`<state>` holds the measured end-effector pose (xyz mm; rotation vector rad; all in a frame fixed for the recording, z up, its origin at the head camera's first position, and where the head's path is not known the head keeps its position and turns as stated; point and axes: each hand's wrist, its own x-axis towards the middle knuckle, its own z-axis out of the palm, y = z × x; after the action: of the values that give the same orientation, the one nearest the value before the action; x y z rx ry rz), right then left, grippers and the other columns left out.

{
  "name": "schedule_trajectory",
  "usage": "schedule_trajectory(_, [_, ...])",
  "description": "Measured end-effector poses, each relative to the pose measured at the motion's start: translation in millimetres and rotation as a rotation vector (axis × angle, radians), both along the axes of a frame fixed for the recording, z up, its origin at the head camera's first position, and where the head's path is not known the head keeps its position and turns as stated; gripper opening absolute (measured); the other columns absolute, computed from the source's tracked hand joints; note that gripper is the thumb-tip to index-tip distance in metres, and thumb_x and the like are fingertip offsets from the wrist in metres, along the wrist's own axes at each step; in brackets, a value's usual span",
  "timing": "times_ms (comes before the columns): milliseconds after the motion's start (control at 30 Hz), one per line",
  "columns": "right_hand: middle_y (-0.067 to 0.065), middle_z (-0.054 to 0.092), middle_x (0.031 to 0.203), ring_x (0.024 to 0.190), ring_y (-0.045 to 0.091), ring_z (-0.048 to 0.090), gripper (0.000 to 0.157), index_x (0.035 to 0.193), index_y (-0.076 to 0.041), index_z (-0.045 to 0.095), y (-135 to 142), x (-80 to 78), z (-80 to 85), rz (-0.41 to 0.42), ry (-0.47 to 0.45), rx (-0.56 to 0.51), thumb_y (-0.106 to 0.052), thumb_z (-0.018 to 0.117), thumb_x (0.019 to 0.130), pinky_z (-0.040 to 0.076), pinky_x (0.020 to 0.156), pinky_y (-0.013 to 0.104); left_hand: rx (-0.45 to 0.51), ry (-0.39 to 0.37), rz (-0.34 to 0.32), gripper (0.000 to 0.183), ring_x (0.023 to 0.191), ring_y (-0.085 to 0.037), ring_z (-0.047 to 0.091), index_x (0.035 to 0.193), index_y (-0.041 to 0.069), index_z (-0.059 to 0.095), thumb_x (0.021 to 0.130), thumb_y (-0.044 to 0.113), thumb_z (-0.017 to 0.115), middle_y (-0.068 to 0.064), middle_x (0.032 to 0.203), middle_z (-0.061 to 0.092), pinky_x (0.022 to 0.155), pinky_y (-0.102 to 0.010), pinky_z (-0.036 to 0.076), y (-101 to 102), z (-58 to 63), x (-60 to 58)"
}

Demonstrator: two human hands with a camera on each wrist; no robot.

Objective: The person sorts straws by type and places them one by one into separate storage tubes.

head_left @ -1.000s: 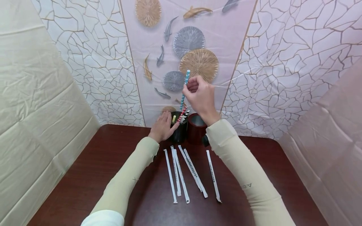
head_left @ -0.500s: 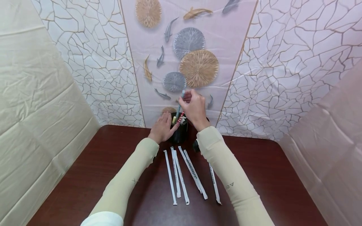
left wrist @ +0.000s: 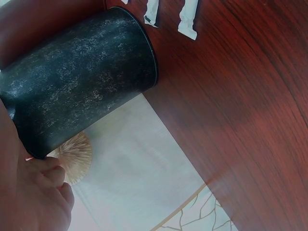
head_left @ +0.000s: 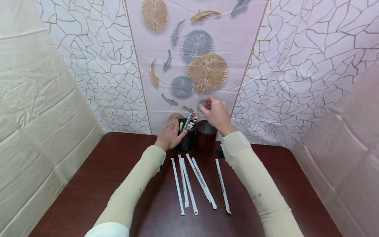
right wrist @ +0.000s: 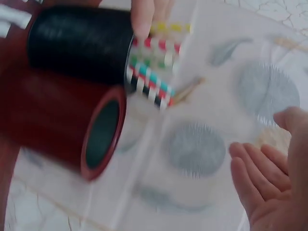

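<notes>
My left hand grips the black cup near its rim, thumb across the front and fingers at the far left side. Several patterned paper straws lean in this cup: yellow, red, green, turquoise and black striped or dotted. A dark red cup stands close on its right, and its mouth shows no straw in the right wrist view. Up and right of the straws hovers my right hand, holding nothing. Its fingers are loosely extended, thumb apart.
Several white paper-wrapped straws lie on the dark wood table in front of the cups. One wrapped straw lies apart to the right. Behind the cups hangs a patterned cloth; plain cloths flank both sides.
My right hand lowered the turquoise dotted straw into the black cup, let go and drew back up and right. The left hand has stayed at the cup.
</notes>
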<state>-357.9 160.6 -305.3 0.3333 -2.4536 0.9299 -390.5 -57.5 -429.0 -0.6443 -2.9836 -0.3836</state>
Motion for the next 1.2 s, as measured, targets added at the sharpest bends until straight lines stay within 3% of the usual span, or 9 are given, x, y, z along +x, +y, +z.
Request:
schedule_trajectory(300, [0.027, 0.064, 0.143, 0.134, 0.042, 0.062, 0.053, 0.144, 0.006, 0.058, 49, 7.3, 8.0, 0.03, -0.159, 0.294, -0.031, 0.061, 0.107, 0.049, 0.115, 0.055, -0.006, 0.009, 0.001, 0.087, 0.167, -0.034, 0.011, 0.168, -0.003, 0.013, 0.111, 0.062, 0.025, -0.023, 0.177, 0.013, 0.136, -0.047, 0.015, -1, 0.4, -4.2])
schedule_trajectory(467, [0.028, 0.055, 0.153, 0.144, 0.046, 0.052, 0.065, 0.155, 0.005, 0.047, 70, 8.2, 1.9, 0.029, -0.229, 0.428, -0.04, 0.055, 0.109, 0.041, 0.122, 0.057, -0.012, 0.007, -0.002, 0.087, 0.167, -0.034, 0.01, 0.168, -0.002, 0.012, 0.111, 0.063, 0.024, -0.023, 0.177, 0.012, 0.136, -0.047, 0.015, -2, 0.1, -5.7])
schedule_trajectory(600, [0.026, 0.043, 0.164, 0.151, 0.046, 0.043, 0.075, 0.165, -0.002, 0.032, 79, 9.4, -6.2, 0.022, -0.314, 0.498, -0.048, 0.05, 0.109, 0.036, 0.125, 0.059, -0.018, 0.009, 0.003, 0.088, 0.167, -0.034, 0.01, 0.168, -0.003, 0.012, 0.111, 0.063, 0.024, -0.023, 0.177, 0.012, 0.136, -0.047, 0.015, -2, 1.3, -5.4])
schedule_trajectory(700, [0.024, 0.032, 0.171, 0.155, 0.046, 0.036, 0.078, 0.169, -0.006, 0.022, 81, 8.8, -18.2, 0.02, -0.355, 0.563, -0.053, 0.043, 0.11, 0.033, 0.126, 0.061, -0.016, 0.011, 0.003, 0.087, 0.167, -0.034, 0.011, 0.168, -0.003, 0.013, 0.111, 0.062, 0.025, -0.023, 0.177, 0.012, 0.136, -0.047, 0.015, -2, 2.1, -4.5])
schedule_trajectory(833, [0.022, 0.022, 0.175, 0.161, 0.042, 0.027, 0.08, 0.169, -0.003, 0.018, 81, 6.3, -41.0, 0.044, -0.35, 0.634, -0.054, 0.039, 0.111, 0.029, 0.129, 0.06, -0.017, 0.015, -0.001, 0.086, 0.166, -0.034, 0.012, 0.168, -0.003, 0.014, 0.111, 0.062, 0.025, -0.023, 0.177, 0.014, 0.136, -0.047, 0.015, -2, 0.0, -2.8])
schedule_trajectory(1200, [0.025, 0.026, 0.173, 0.162, 0.042, 0.025, 0.077, 0.165, 0.003, 0.026, 81, -0.6, -91.2, 0.081, -0.249, 0.655, -0.051, 0.04, 0.112, 0.026, 0.131, 0.057, -0.026, -0.007, -0.002, 0.086, 0.167, -0.035, 0.01, 0.168, -0.003, 0.012, 0.111, 0.061, 0.024, -0.023, 0.177, 0.011, 0.136, -0.046, 0.014, 1, -3.7, -4.6])
